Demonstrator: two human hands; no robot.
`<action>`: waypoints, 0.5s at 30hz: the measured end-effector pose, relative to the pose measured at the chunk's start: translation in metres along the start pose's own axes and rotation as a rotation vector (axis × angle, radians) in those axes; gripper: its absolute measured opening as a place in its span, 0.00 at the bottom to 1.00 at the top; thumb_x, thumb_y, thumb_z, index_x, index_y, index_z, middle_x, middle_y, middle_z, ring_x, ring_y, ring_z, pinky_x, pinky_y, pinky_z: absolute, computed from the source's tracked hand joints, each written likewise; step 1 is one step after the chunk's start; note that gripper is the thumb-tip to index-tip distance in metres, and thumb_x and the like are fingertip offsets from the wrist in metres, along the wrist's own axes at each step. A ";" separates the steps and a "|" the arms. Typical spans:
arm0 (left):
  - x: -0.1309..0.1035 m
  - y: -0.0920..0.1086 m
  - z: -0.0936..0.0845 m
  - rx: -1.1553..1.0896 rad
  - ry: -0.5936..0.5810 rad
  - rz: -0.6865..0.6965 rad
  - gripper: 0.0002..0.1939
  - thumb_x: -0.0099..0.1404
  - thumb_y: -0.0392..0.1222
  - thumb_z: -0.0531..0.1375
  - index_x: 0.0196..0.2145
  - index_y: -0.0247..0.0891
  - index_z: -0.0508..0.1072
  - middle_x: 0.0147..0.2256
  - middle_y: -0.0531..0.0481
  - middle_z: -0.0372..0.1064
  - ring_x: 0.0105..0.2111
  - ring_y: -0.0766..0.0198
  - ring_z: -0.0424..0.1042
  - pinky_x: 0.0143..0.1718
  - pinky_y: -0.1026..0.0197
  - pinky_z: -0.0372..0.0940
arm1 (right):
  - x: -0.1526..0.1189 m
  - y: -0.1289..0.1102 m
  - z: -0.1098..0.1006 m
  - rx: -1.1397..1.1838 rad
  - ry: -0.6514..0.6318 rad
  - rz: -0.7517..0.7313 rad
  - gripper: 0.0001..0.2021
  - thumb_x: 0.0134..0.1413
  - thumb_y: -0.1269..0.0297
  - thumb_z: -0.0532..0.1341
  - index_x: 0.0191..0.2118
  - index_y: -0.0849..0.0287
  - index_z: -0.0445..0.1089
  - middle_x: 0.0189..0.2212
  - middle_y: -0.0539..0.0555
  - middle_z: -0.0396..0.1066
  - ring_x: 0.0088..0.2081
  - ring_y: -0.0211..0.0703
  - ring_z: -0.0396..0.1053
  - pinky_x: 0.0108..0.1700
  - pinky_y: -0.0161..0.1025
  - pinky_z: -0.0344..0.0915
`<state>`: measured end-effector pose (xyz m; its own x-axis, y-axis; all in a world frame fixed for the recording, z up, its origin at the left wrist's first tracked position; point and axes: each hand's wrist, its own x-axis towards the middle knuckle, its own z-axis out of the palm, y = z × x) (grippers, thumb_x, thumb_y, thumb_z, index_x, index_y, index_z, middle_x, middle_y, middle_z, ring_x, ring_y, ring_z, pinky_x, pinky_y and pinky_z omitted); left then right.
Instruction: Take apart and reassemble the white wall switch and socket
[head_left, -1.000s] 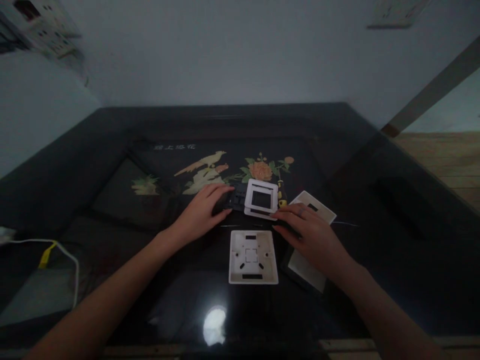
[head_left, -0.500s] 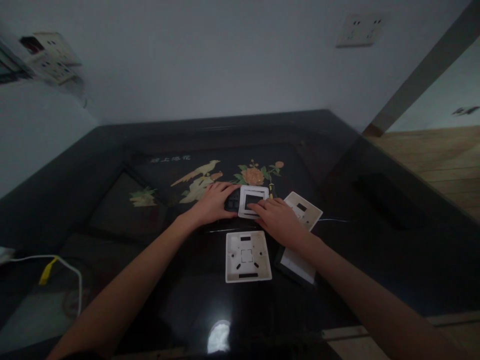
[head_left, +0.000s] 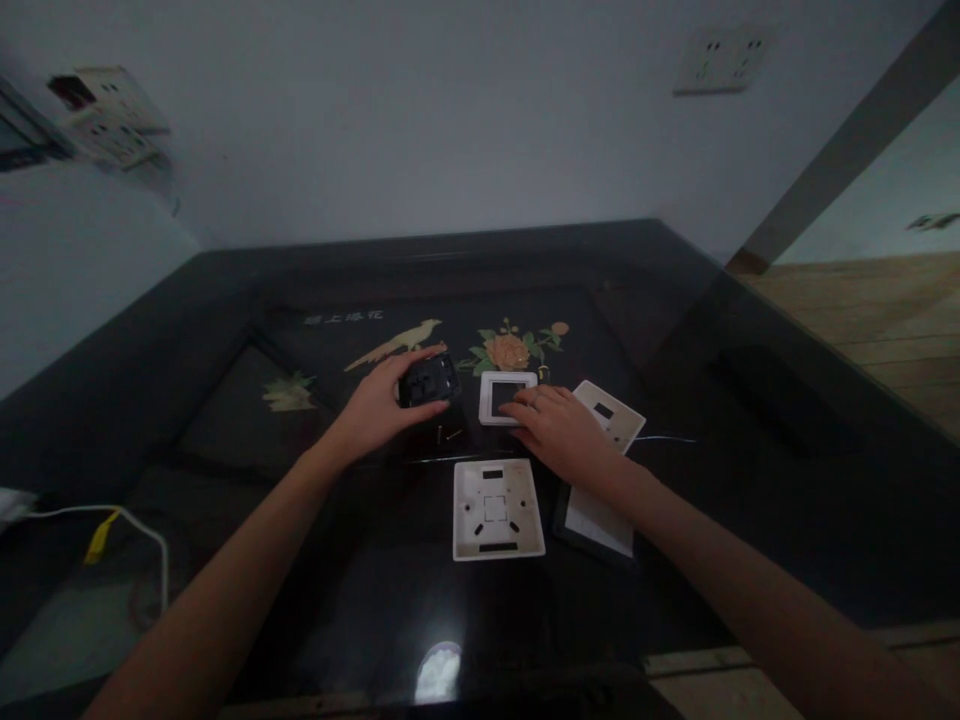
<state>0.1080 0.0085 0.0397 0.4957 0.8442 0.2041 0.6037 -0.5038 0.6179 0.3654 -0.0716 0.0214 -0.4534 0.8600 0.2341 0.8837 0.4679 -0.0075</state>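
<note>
My left hand (head_left: 382,400) is closed round a black socket module (head_left: 429,381), thumb at its near side and fingers over the far side, held up off the table. My right hand (head_left: 559,430) has its thumb and fingers on the right part of a white square frame (head_left: 496,414) with an open middle. Two small screws (head_left: 448,434) lie below the module. Nearer to me is a white square mounting box (head_left: 495,510), its hollow side up. A second white box (head_left: 619,412) is partly hidden behind my right hand.
A dark flat object with a white panel (head_left: 600,525) lies under my right forearm. Beyond the right hand shows a yellow-and-black handle (head_left: 544,374). A white cable with a yellow tag (head_left: 100,538) runs at the left. Wall sockets (head_left: 721,62) are above the dark glossy table (head_left: 315,590).
My left hand has drawn the black module leftward, away from the white frame, and tilted it. The frame lies flatter, with my right hand still on it. The screws have come into view.
</note>
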 end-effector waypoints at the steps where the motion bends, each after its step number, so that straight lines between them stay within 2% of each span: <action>1: -0.006 0.003 0.001 -0.127 0.002 -0.049 0.35 0.61 0.55 0.64 0.62 0.42 0.61 0.62 0.42 0.60 0.62 0.47 0.60 0.62 0.44 0.55 | -0.008 -0.001 -0.004 0.000 0.022 0.033 0.13 0.62 0.67 0.59 0.51 0.58 0.71 0.50 0.59 0.73 0.52 0.53 0.69 0.51 0.48 0.66; 5: -0.030 0.015 0.011 -0.497 -0.047 -0.252 0.32 0.64 0.59 0.59 0.61 0.43 0.63 0.63 0.43 0.60 0.62 0.45 0.60 0.64 0.42 0.54 | -0.049 -0.009 -0.007 -0.038 0.105 0.216 0.25 0.61 0.56 0.60 0.59 0.63 0.65 0.60 0.70 0.63 0.59 0.65 0.64 0.53 0.61 0.67; 7: -0.037 0.018 0.018 -0.738 -0.051 -0.361 0.32 0.66 0.61 0.56 0.62 0.43 0.61 0.60 0.41 0.65 0.59 0.46 0.65 0.62 0.41 0.57 | -0.065 -0.012 -0.001 -0.066 0.107 0.233 0.28 0.59 0.52 0.62 0.60 0.63 0.64 0.62 0.73 0.60 0.62 0.70 0.60 0.56 0.65 0.64; 11: -0.041 0.023 0.024 -1.167 -0.032 -0.531 0.32 0.70 0.61 0.48 0.61 0.35 0.61 0.54 0.35 0.71 0.52 0.47 0.73 0.57 0.41 0.64 | -0.080 -0.006 0.011 -0.038 0.047 0.214 0.24 0.64 0.56 0.56 0.62 0.62 0.64 0.62 0.71 0.61 0.62 0.64 0.61 0.61 0.64 0.59; 15: -0.041 0.026 0.021 -1.306 -0.070 -0.565 0.35 0.69 0.65 0.44 0.61 0.34 0.60 0.55 0.33 0.70 0.50 0.45 0.74 0.55 0.41 0.66 | -0.085 0.018 0.013 0.014 0.034 0.196 0.22 0.66 0.60 0.52 0.63 0.59 0.62 0.64 0.66 0.60 0.63 0.57 0.61 0.64 0.64 0.54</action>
<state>0.1166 -0.0430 0.0312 0.4386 0.8416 -0.3153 -0.2530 0.4522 0.8553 0.4183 -0.1335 -0.0112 -0.2681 0.9277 0.2598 0.9530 0.2949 -0.0698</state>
